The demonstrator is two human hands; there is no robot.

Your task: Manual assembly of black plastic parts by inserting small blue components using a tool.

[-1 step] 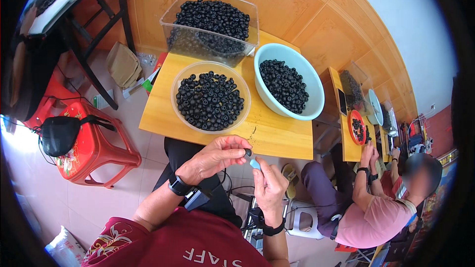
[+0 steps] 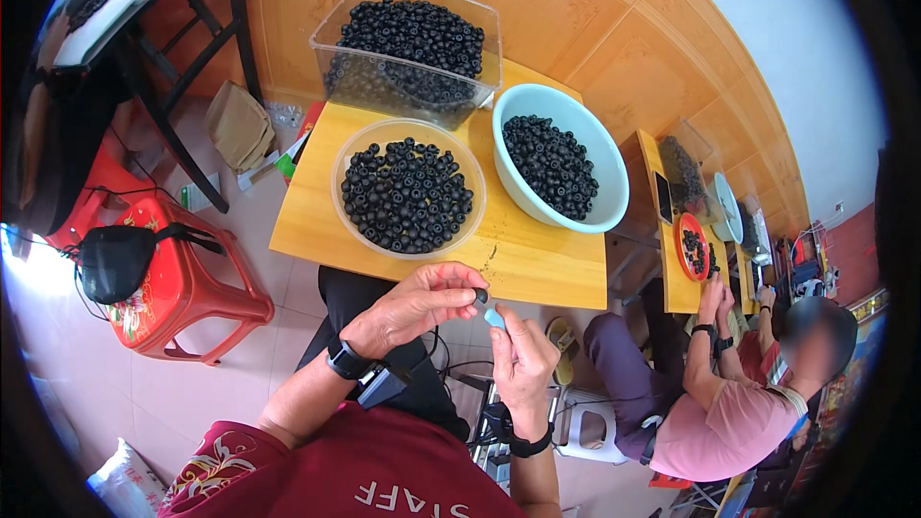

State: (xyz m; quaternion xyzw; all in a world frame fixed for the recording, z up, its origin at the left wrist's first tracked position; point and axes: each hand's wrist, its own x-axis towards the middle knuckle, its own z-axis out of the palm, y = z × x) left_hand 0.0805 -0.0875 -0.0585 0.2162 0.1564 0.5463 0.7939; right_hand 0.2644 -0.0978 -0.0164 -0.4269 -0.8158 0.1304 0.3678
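Just in front of the table's near edge, my left hand [image 2: 414,310] pinches one small black bead [image 2: 481,295] between thumb and fingertips. My right hand [image 2: 524,361] grips a small tool with a light blue handle [image 2: 494,317], held close against the bead. The working tip of that tool is too small to make out. Beyond my hands, a shallow clear round tray [image 2: 338,194] holds many similar black beads with holes. A light blue basin [image 2: 614,194] with more of them stands to its right, and a clear rectangular bin [image 2: 403,94] full of beads is behind.
The yellow wooden table [image 2: 537,269] stands against a wood-panelled wall. A red plastic stool [image 2: 206,278] with a black bag [image 2: 117,264] is at left, near a dark-legged table. On the right, a co-worker in a pink shirt [image 2: 715,422] sits at another table with a red tray [image 2: 682,251].
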